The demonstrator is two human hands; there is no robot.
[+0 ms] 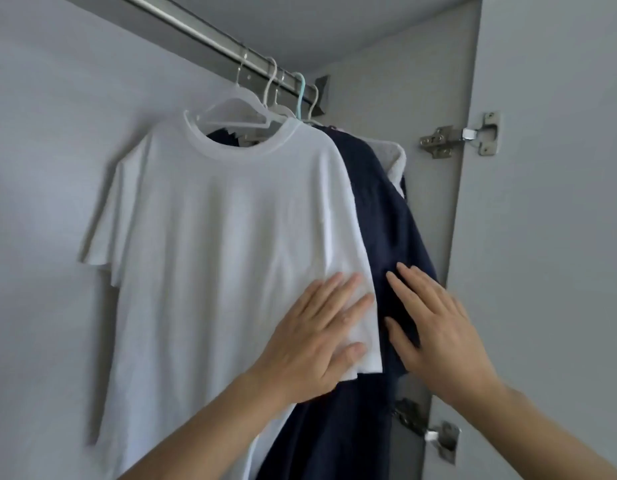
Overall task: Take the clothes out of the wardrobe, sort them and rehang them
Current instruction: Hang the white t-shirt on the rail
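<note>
A white T-shirt (210,230) hangs on a white hanger (231,109) from the metal rail (210,36), facing me. Behind it to the right hangs a dark navy garment (386,209), and behind that a white fluffy garment (393,161). My left hand (317,334) lies flat with straight fingers on the T-shirt's right sleeve. My right hand (438,327) rests with straight fingers on the navy garment, close beside the left hand. Neither hand grips anything.
Several more hangers, one pale teal (302,95), crowd the right end of the rail. The wardrobe's grey back wall (40,168) is at the left. The open door (549,237) with metal hinges (459,136) stands at the right.
</note>
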